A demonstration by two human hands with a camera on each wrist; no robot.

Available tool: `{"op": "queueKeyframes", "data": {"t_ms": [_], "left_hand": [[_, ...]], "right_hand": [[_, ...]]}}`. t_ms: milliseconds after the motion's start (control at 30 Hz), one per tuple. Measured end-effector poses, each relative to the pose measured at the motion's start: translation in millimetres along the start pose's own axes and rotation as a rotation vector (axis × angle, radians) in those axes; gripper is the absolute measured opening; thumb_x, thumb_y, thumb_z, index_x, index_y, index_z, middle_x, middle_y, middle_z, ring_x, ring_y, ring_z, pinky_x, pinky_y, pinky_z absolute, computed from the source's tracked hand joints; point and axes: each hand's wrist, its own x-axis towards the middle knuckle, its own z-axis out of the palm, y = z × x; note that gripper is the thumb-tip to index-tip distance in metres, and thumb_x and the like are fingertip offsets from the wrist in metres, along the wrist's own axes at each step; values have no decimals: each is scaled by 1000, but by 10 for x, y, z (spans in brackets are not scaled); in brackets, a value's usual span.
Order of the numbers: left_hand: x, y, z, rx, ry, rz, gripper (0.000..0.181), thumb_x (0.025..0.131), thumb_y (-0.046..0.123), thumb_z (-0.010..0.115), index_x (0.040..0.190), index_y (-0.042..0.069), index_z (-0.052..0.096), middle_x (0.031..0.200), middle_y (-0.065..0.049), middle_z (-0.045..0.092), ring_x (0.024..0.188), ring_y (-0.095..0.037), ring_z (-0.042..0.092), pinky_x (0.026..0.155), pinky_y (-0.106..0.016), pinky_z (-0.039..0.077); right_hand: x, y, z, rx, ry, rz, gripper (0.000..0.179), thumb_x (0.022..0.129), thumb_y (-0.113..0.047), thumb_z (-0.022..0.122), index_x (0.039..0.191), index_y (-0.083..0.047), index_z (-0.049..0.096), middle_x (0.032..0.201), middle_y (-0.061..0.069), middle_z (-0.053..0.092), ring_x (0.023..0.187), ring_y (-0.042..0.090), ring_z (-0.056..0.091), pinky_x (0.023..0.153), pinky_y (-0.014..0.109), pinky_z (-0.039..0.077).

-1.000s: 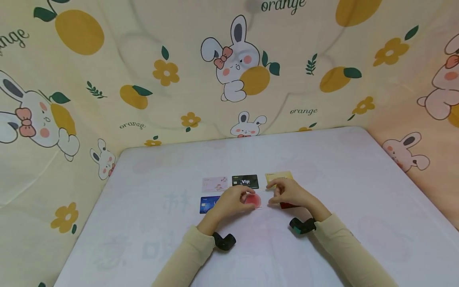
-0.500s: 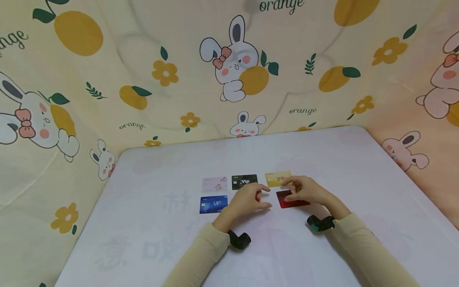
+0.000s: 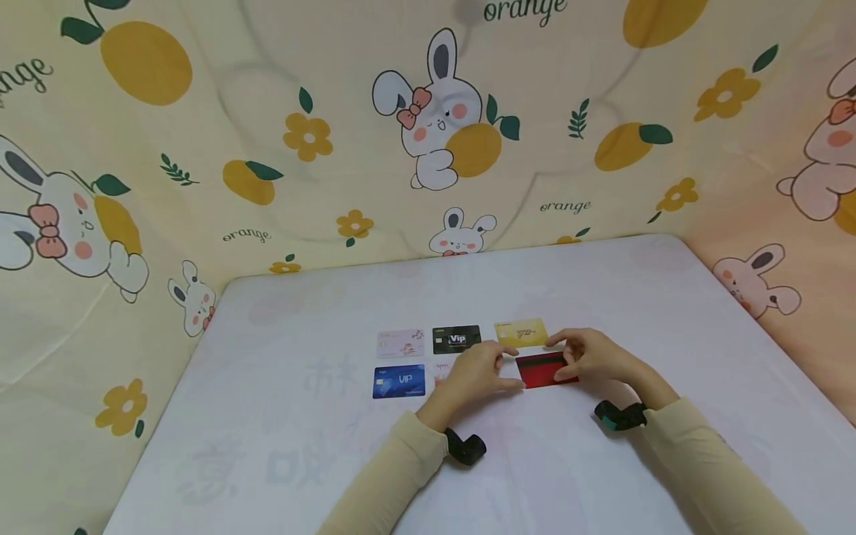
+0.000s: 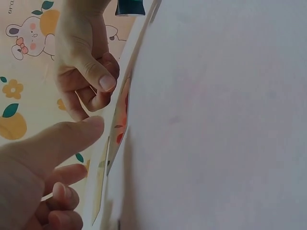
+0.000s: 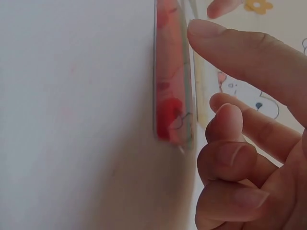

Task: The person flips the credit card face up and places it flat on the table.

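A glossy red card (image 3: pixel 540 369) with a dark stripe lies at the right end of the front row of cards, between my two hands. My left hand (image 3: pixel 470 375) reaches to its left side, thumb tip right at the near left corner and fingers loosely bent. On the right, my right hand (image 3: pixel 591 357) has its thumb over the card's right part and a fingertip beside its far right corner. In the right wrist view the red card (image 5: pixel 170 72) appears nearly edge-on by the thumb. Most of a pale card with pink lettering (image 3: pixel 441 370) is hidden behind my left hand.
Behind stand out a pale pink card (image 3: pixel 400 343), a black Vip card (image 3: pixel 456 339) and a gold card (image 3: pixel 520 332) in a row. A blue VIP card (image 3: pixel 398 381) lies front left. The white-covered table (image 3: pixel 267 416) meets a printed cloth backdrop (image 3: pixel 334 89).
My left hand has moved right, from the pale card with the red disc to the red card's left side. My right hand has shifted right, uncovering the gold card and most of the red one.
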Motion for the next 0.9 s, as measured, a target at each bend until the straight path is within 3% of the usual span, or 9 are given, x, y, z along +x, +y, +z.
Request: {"op": "queueKeyframes", "data": {"t_ms": [433, 700, 900], "left_hand": [[14, 91, 102, 35, -33, -127, 57, 73, 48, 80, 122, 24, 65, 79, 7, 52, 76, -6, 48, 59, -18, 35], [49, 123, 136, 79, -14, -117, 52, 73, 46, 80, 118, 21, 69, 93, 5, 64, 82, -6, 52, 68, -16, 40], [63, 160, 121, 82, -20, -126, 53, 73, 44, 81, 119, 20, 69, 93, 5, 65, 80, -7, 51, 67, -16, 40]], "right_hand": [[-103, 135, -50, 5, -8, 70, 54, 74, -15, 82, 119, 3, 59, 71, 1, 52, 62, 5, 46, 57, 20, 39], [-103, 159, -49, 17, -9, 48, 52, 72, -14, 82, 115, 3, 59, 70, 0, 52, 61, 3, 45, 57, 20, 38], [-92, 127, -54, 50, -24, 26, 47, 71, -10, 82, 109, 4, 57, 68, 0, 51, 60, 2, 44, 57, 20, 37]]}}
